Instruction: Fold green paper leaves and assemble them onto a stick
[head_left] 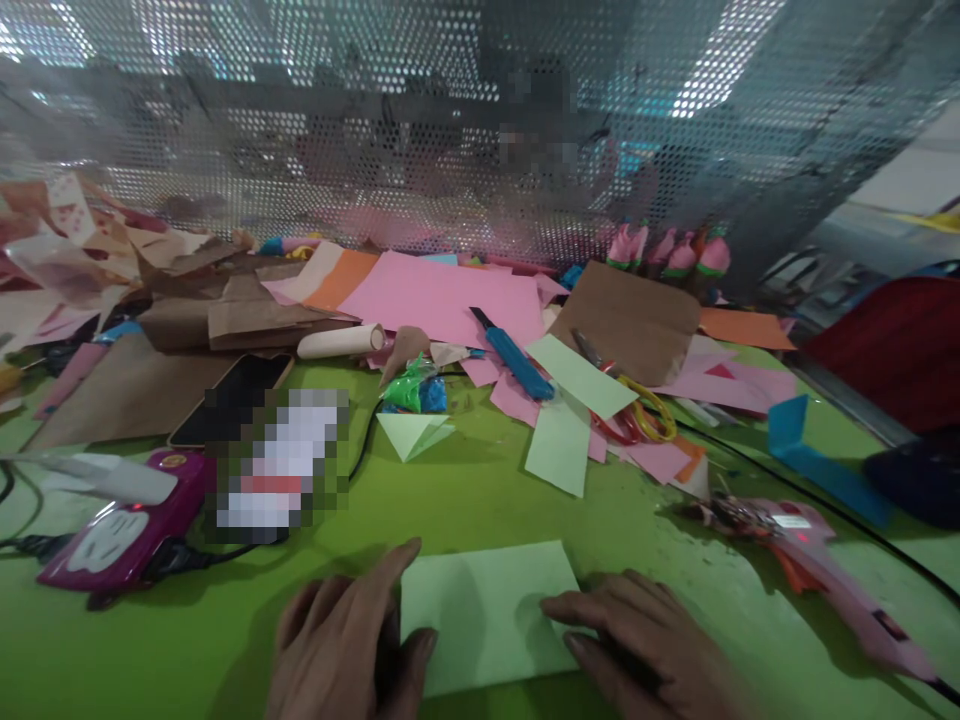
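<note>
A pale green sheet of paper [484, 610], rectangular and with a faint bend, is at the front middle of the green table. My left hand [352, 640] holds its left edge, index finger stretched to the upper left corner and thumb on the lower left. At the opposite edge, my right hand [637, 640] holds the paper with index finger and thumb close together. Beyond it are a small folded green paper piece [409, 435] and two green paper strips [561, 440], one crossing the other. A blue utility knife [517, 360] touches the strips, its blade out.
A pink glue gun [817, 570] with a cord is at right. Scissors [637, 410] rest among paper scraps. A phone [232, 400] and purple power strip [131, 530] are at left. Pink and brown paper [442, 295] piles up before a perforated metal panel [420, 130].
</note>
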